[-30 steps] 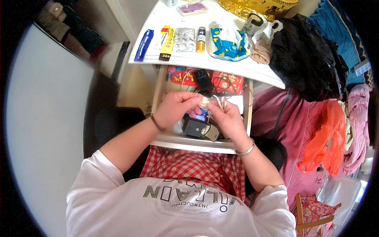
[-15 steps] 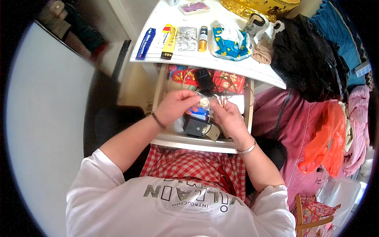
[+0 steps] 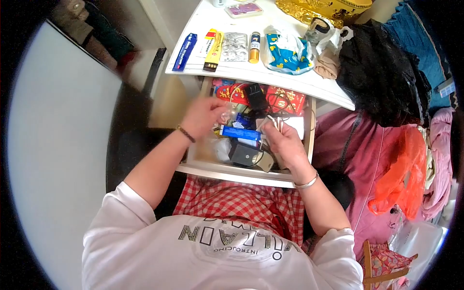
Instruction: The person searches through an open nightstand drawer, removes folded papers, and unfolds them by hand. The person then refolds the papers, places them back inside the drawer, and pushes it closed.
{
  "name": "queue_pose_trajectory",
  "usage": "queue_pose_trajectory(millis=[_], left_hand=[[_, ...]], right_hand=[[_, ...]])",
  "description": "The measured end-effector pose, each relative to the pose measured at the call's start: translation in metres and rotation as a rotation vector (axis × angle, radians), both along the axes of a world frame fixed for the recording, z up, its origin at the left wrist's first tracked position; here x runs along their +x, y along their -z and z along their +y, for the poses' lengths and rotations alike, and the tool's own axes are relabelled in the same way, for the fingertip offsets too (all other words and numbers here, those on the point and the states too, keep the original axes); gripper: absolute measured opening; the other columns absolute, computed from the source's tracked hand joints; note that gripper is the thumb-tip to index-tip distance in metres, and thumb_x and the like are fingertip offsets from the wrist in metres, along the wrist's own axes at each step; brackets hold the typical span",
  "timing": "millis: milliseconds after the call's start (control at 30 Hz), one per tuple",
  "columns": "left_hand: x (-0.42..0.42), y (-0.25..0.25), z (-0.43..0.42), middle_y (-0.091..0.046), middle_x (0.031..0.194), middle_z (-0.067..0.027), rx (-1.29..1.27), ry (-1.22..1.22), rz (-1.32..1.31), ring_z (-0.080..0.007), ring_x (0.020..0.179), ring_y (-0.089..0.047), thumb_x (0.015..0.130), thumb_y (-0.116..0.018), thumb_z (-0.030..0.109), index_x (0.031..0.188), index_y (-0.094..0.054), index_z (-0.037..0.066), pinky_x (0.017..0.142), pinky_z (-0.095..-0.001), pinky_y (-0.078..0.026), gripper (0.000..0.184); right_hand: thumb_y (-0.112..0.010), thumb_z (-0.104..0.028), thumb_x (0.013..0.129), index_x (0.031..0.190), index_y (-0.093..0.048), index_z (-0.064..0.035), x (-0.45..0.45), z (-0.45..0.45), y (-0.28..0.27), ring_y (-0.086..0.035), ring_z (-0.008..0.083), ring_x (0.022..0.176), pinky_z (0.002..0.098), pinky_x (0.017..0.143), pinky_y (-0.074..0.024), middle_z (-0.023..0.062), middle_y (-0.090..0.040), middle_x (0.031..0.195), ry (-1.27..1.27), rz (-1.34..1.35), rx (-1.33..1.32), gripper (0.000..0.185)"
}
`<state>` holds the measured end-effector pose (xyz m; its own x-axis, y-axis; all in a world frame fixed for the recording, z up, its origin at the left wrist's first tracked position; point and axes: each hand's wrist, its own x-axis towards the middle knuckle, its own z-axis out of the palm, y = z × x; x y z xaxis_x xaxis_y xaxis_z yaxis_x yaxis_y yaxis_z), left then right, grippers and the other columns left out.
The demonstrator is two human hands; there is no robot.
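Observation:
My left hand (image 3: 204,118) is over the left side of the open drawer (image 3: 203,159), slightly blurred. Its fingers pinch a small clear plastic packet (image 3: 227,114) with something pale inside. Over the drawer's right half, my right hand (image 3: 284,143) is closed around thin white cord-like strands (image 3: 274,122), whose ends I cannot make out. Between the hands lies a long blue box (image 3: 240,133). Below it are a dark grey case (image 3: 245,153) and a beige flat object (image 3: 265,162). A black charger (image 3: 256,97) with dark cable rests behind, beside red envelopes (image 3: 285,100).
On the white tabletop (image 3: 212,14) stand a blue box (image 3: 185,52), a yellow box (image 3: 213,50), a foil pack (image 3: 234,47), a gold-capped tube (image 3: 254,47) and a blue tissue pack (image 3: 286,52). A black plastic bag (image 3: 382,72) and an orange bag (image 3: 401,174) lie at the right.
My hands have drawn apart: the left moved left with the clear packet, while the right stayed near the drawer's right half. The blue box between them now shows more fully.

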<state>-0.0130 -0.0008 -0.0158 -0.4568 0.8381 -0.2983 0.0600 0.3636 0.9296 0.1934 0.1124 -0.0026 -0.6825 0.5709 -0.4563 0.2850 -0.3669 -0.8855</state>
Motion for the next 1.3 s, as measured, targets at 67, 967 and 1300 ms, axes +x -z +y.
queue_pose_trajectory(millis=[67,967,1300], left_hand=[[-0.007,0.006,-0.003,-0.063,0.071,-0.0052,0.005,0.015,0.467,-0.0088,0.057,-0.055,0.085,-0.057,0.012,0.092,-0.063,-0.003,0.054,-0.0238,-0.046,0.018],[0.037,0.025,0.005,-0.063,0.088,-0.0189,-0.352,0.442,0.774,-0.0346,0.081,-0.060,0.084,-0.055,0.030,0.090,-0.060,0.002,0.072,-0.0430,-0.048,0.029],[0.034,0.016,-0.005,-0.062,0.086,-0.0196,-0.253,0.512,0.649,-0.0349,0.080,-0.060,0.084,-0.055,0.034,0.090,-0.061,0.002,0.072,-0.0426,-0.047,0.033]], right_hand=[[-0.054,-0.023,0.091,0.085,-0.061,-0.0047,-0.001,-0.002,-0.006,-0.036,0.0019,0.052,0.0194,0.047,-0.0287,-0.0074,-0.048,0.062,-0.029,-0.046,0.028,0.021],[-0.055,-0.021,0.090,0.089,-0.064,-0.0049,-0.001,-0.007,-0.001,-0.036,0.0003,0.055,0.0185,0.049,-0.0291,-0.0097,-0.048,0.063,-0.086,-0.075,0.243,0.018],[-0.055,-0.021,0.090,0.095,-0.063,-0.0034,-0.004,-0.010,-0.004,-0.038,0.0001,0.058,0.0179,0.052,-0.0313,-0.0092,-0.050,0.067,-0.113,-0.128,0.256,0.021]])
